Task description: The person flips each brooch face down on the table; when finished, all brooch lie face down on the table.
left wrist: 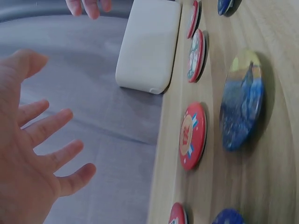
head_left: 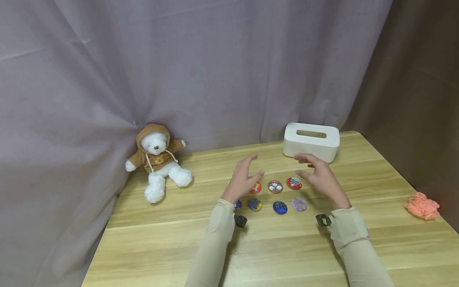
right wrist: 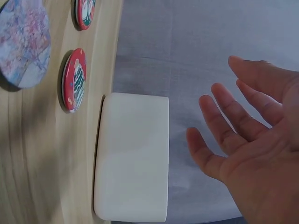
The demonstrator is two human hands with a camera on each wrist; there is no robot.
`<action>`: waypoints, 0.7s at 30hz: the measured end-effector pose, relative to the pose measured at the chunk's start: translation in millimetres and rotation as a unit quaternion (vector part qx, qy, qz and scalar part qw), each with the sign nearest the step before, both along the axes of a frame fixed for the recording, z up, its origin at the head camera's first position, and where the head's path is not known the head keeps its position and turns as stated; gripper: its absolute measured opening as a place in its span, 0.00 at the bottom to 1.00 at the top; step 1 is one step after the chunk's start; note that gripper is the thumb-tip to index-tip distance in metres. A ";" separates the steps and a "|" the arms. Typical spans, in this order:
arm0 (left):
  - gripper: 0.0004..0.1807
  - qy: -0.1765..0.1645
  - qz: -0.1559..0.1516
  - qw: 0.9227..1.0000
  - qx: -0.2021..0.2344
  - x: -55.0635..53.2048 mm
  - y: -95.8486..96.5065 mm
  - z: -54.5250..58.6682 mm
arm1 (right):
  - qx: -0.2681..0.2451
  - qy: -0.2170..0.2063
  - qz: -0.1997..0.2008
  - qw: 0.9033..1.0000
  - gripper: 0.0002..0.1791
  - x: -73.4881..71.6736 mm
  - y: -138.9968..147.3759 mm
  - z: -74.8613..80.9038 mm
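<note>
Left hand and right hand are hovering, palms inward, fingers spread; badges lying below and between, toward surface's back edge.

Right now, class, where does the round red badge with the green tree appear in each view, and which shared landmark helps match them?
Head: the red badge is right of centre, below mid-height, at its row's right end.
Left wrist: the red badge is at the top edge, right of centre; its design is unclear, its place in the row identifies it.
Right wrist: the red badge is left, above mid-height.
Shared landmark: the white tissue box.
</note>
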State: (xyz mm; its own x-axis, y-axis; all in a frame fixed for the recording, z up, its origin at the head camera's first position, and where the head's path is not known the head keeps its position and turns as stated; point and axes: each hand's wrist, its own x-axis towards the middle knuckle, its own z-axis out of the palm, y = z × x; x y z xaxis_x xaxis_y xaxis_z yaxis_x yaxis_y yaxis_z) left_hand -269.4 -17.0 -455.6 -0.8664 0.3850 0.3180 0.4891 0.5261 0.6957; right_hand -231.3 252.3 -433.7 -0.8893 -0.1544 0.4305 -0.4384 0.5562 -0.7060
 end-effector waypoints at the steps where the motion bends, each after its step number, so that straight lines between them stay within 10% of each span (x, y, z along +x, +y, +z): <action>1: 0.35 0.002 -0.001 1.000 -0.001 -0.5 1.7 -0.9 | 0.002 -0.001 -0.001 1.000 0.26 -0.1 0.6 -0.3; 21: 0.34 -0.050 -0.019 0.998 -0.030 -6.1 38.2 -0.3 | 0.025 -0.046 -0.004 0.999 0.27 -6.6 6.9 -10.9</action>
